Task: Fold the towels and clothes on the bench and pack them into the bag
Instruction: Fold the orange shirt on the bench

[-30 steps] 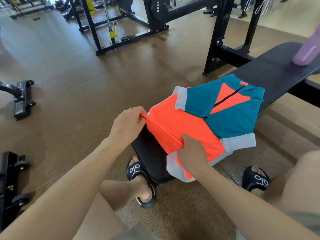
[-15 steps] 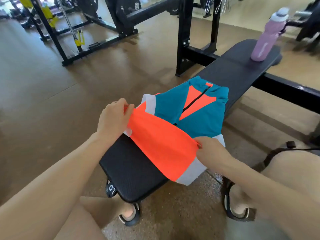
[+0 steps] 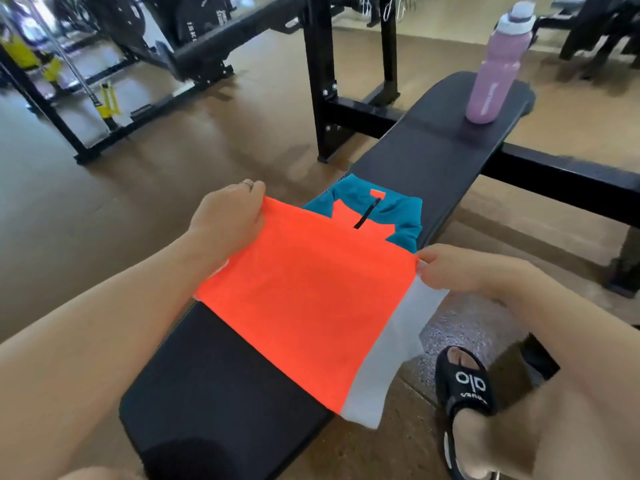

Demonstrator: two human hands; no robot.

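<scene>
An orange, teal and grey zip-neck shirt [image 3: 304,289] lies on the black padded bench [image 3: 221,382]. Its orange lower half is lifted and drawn over the teal chest, so only the collar and short zip show beyond it. My left hand [image 3: 228,220] grips the left corner of the raised fold. My right hand [image 3: 460,268] pinches the right corner, where the grey side panel hangs down past the bench edge. No bag or towel is in view.
A pink water bottle [image 3: 495,67] stands upright at the far end of the bench. Black rack uprights [image 3: 317,74] and weight equipment stand behind on the brown gym floor. My right foot in a black slide sandal [image 3: 467,393] is beside the bench.
Both hands have carried the orange lower part of the shirt up and forward over the teal chest, covering most of it. The view has swung right, bringing the whole bottle into sight.
</scene>
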